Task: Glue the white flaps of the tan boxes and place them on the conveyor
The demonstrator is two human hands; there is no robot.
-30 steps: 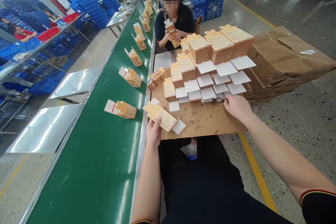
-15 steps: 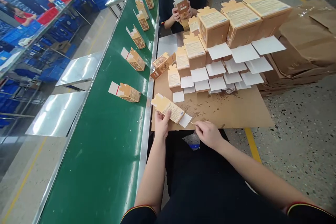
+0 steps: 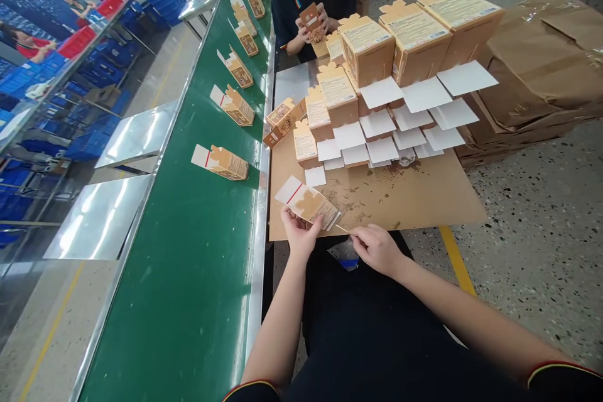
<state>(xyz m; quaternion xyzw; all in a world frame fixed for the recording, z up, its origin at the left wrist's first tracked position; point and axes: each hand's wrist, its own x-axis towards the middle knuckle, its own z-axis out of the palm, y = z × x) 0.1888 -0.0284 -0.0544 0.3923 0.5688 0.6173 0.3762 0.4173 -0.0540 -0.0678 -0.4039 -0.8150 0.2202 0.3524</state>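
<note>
My left hand (image 3: 300, 233) grips a small tan carton (image 3: 308, 204) by its near end, at the front edge of a brown cardboard sheet (image 3: 414, 195). The carton lies tilted, its white flap with a red stripe pointing away to the left. My right hand (image 3: 375, 247) is pinched on a thin stick (image 3: 342, 228) whose tip touches the carton's near right end. Stepped stacks of tan cartons (image 3: 362, 75) with white flaps stand further back on the sheet.
A green conveyor belt (image 3: 188, 276) runs along the left, carrying finished cartons (image 3: 221, 162) in a row. A person in dark clothes (image 3: 311, 0) sits across, holding a carton. Folded brown cardboard (image 3: 541, 75) lies on the floor at right. Blue crates stand far back.
My right hand came back from the stacks with the thin stick to the carton. My left hand turned the carton over, so its white flap now points away to the left.
</note>
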